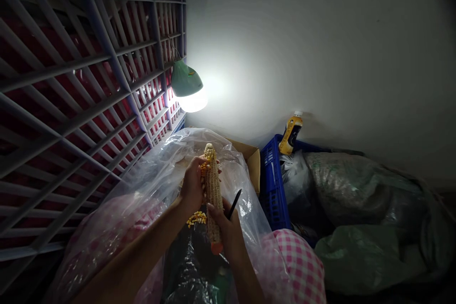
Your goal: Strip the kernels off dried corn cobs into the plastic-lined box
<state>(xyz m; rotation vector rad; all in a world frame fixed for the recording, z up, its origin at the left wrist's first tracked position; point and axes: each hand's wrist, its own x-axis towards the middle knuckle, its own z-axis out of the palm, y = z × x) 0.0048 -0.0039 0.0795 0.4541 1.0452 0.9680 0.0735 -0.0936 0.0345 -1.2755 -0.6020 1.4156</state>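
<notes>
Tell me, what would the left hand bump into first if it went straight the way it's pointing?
The corn cob: the left hand is already against it. Beyond the cob, it would probably meet the clear plastic, though depth is hard to judge here.

A plain pale wall fills the back, brightest beside a lit, green-topped lamp and dimming toward the right. The lamp hangs against gray slatted crates rising on the left. Near the wall stands a blue crate, and dull sacks lie in shadow farther right.
</notes>
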